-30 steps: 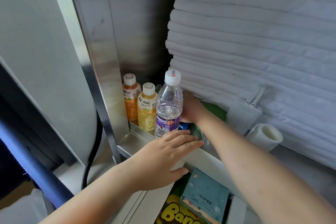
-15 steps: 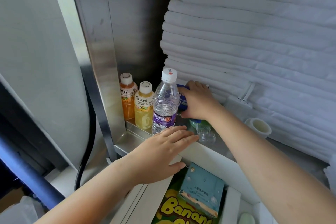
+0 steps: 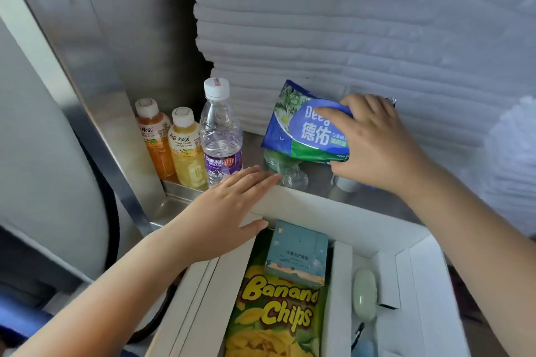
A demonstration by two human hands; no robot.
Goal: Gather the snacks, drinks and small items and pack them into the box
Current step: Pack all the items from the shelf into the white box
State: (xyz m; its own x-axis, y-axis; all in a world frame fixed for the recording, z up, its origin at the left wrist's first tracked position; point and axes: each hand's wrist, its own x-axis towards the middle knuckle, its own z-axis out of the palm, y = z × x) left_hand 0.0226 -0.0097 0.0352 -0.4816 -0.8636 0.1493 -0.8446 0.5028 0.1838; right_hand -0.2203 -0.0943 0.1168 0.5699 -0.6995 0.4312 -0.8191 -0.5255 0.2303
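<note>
My right hand (image 3: 374,142) grips a blue and green wipes pack (image 3: 304,127), lifted above the metal shelf (image 3: 252,145). My left hand (image 3: 229,209) lies flat, fingers apart, on the far left corner of the white box (image 3: 327,217). In the box lie a Banana Chips bag (image 3: 275,316), a teal carton (image 3: 295,255) and a pale green oval item (image 3: 364,294). On the shelf stand an orange Mogu Mogu bottle (image 3: 155,139), a yellow Mogu Mogu bottle (image 3: 187,151) and a water bottle (image 3: 220,136). A crumpled clear plastic bag (image 3: 285,171) lies under the pack.
A tall stack of folded white towels (image 3: 362,32) fills the back of the shelf. A steel post (image 3: 98,90) rises at the left, with a black cable (image 3: 113,211) beside it. A white paper roll (image 3: 513,136) is blurred at the right.
My right hand has pulled the wipes pack out from behind the water bottle and raised it to the right. My left hand has stayed on the box corner. The view has tilted down.
</note>
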